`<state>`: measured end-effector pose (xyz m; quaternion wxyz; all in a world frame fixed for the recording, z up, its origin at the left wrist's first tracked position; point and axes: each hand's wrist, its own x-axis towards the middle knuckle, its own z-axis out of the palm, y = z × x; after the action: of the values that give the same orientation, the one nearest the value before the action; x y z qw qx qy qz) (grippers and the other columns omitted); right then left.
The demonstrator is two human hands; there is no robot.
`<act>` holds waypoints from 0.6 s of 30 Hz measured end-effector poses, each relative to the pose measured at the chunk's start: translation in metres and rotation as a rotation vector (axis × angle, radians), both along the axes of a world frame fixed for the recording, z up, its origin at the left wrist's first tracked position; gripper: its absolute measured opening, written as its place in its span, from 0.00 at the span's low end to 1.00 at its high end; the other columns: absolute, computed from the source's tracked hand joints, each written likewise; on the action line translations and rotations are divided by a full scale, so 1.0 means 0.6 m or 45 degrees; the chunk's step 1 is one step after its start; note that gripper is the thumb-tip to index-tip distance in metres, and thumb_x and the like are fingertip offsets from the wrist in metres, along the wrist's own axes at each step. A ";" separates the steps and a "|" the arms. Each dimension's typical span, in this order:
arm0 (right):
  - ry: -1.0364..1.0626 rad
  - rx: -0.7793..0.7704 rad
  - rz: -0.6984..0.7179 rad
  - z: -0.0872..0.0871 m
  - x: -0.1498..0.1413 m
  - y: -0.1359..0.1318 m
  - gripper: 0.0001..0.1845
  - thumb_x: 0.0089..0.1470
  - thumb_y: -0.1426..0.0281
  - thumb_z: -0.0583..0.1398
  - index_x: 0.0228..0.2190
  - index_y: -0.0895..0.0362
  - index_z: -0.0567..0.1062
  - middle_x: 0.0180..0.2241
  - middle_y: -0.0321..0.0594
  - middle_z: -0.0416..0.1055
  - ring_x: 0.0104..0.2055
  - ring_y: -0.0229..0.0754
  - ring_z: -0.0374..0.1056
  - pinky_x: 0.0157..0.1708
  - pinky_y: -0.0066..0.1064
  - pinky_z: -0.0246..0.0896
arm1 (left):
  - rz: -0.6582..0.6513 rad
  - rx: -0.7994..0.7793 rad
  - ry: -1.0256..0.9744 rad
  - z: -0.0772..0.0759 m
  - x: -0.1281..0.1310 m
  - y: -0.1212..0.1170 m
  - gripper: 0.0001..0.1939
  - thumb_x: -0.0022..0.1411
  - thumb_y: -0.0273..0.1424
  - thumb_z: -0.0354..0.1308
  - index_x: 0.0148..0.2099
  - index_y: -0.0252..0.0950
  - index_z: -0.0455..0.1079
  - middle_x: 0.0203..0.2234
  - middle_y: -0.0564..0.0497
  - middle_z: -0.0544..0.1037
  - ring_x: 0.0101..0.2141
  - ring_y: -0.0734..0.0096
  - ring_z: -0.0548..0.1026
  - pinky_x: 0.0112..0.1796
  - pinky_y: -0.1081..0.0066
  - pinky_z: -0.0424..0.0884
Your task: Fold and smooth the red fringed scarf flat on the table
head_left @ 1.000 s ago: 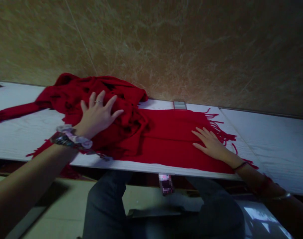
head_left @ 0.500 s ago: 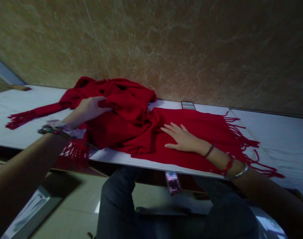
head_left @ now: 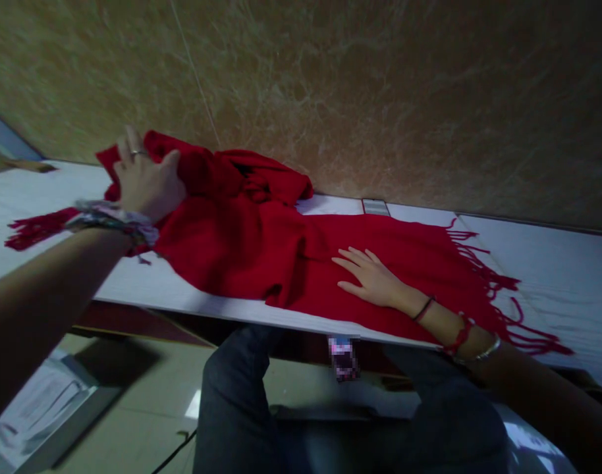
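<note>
A red scarf (head_left: pixel 261 243) with fringed ends lies lengthwise along a narrow white tabletop (head_left: pixel 222 313). Its right part is spread flat, while the left part is bunched and folded toward the wall. My left hand (head_left: pixel 147 184), with a ring on one finger, grips the bunched left part near the wall; its fingertips are partly hidden by the cloth. On the flat right part rests my right hand (head_left: pixel 373 280), palm down and fingers spread. One fringe sticks out at the far left beyond my left wrist, and another spreads at the right end.
A phone-like flat object (head_left: pixel 375 207) lies at the back against the marbled wall (head_left: pixel 330 99). A small brown piece (head_left: pixel 29 165) sits at the back left. Below the front edge are my legs (head_left: pixel 236 395) and a box with papers (head_left: pixel 39 408).
My left hand has moved left and back toward the wall, drawing scarf cloth with it. The fringe that hung over the front edge is gone from there. My right hand stays nearly in place.
</note>
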<state>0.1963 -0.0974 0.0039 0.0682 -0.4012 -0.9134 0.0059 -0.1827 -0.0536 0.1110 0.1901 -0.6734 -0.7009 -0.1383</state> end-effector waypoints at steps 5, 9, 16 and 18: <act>0.045 0.043 -0.013 -0.002 0.014 0.000 0.30 0.54 0.55 0.47 0.55 0.55 0.57 0.59 0.44 0.50 0.61 0.48 0.42 0.57 0.49 0.36 | -0.654 0.127 0.030 -0.039 0.179 -0.023 0.24 0.65 0.39 0.37 0.60 0.36 0.48 0.61 0.46 0.37 0.60 0.62 0.39 0.56 0.59 0.44; 0.032 0.009 -0.073 -0.007 0.046 -0.007 0.31 0.54 0.55 0.47 0.56 0.54 0.54 0.60 0.45 0.48 0.62 0.48 0.40 0.57 0.51 0.36 | -0.949 -0.282 0.097 -0.109 0.247 -0.027 0.28 0.63 0.44 0.39 0.61 0.39 0.47 0.61 0.44 0.40 0.60 0.58 0.40 0.55 0.56 0.47; 0.141 0.117 -0.305 -0.020 0.105 -0.023 0.31 0.53 0.57 0.48 0.57 0.52 0.50 0.61 0.44 0.41 0.62 0.52 0.34 0.55 0.56 0.35 | -0.818 -0.484 0.071 -0.184 0.137 0.010 0.30 0.63 0.41 0.35 0.62 0.28 0.43 0.61 0.40 0.42 0.60 0.61 0.39 0.56 0.62 0.45; 0.125 0.092 -0.356 -0.024 0.113 -0.025 0.31 0.54 0.56 0.47 0.57 0.52 0.51 0.61 0.45 0.44 0.62 0.52 0.37 0.54 0.57 0.36 | -0.824 -0.537 0.124 -0.179 0.111 0.012 0.28 0.62 0.39 0.35 0.61 0.29 0.49 0.60 0.42 0.47 0.60 0.62 0.42 0.56 0.62 0.45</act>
<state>0.2643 -0.1125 -0.0107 0.1275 -0.5210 -0.8438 -0.0168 -0.1159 -0.0462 0.0036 0.0271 -0.8897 -0.4556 -0.0118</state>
